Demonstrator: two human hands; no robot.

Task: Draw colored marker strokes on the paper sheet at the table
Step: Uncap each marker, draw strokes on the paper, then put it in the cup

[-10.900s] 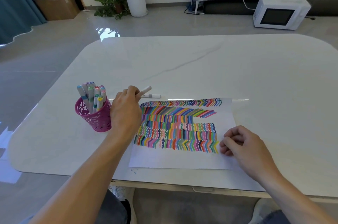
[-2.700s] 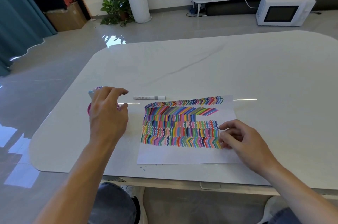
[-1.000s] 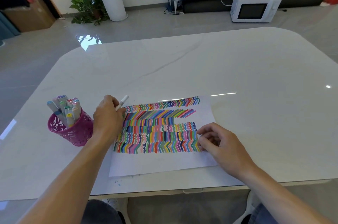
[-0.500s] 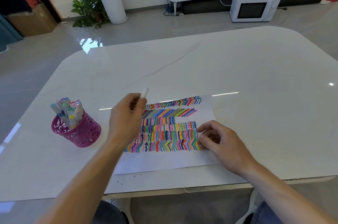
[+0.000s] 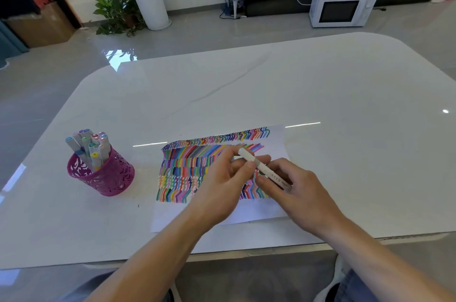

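paper sheet [image 5: 259, 212] carries several full rows of colored strokes, bottom strip blank; left hand [image 5: 222, 188] and right hand [image 5: 293, 190] both grip one white marker [image 5: 261, 166], likely uncapping.

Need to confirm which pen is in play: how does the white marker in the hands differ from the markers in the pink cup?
The white marker lies slanted above the striped paper sheet, gripped by the left hand and right hand; the grey-barrelled markers stand roughly upright in the pink lattice cup, untouched. Its visible end is plain white; theirs show coloured caps. Both have pale barrels.
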